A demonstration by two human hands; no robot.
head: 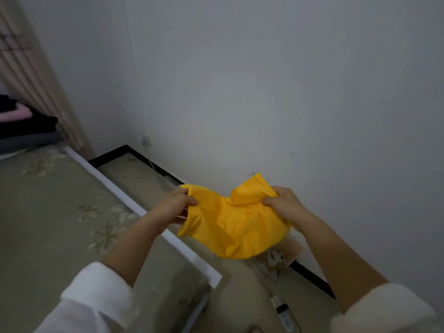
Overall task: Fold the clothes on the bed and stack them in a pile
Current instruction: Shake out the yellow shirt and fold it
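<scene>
The yellow garment (230, 227) hung crumpled in mid-air, right of the bed (48, 200) (over the floor). The left grip (177, 205) pinched its left edge, and the right grip (281, 205) clenched round its bunched right end.

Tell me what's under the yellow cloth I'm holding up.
The yellow cloth, gripped by the left hand and right hand, hangs above the floor. A brownish box peeks out beneath its lower edge; the rest is covered.

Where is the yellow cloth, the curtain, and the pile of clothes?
yellow garment (231, 227): head view, middle of the cloth.
curtain (31, 68): head view, on its pleats.
pile of clothes (36, 126): head view, on a black layer.
</scene>
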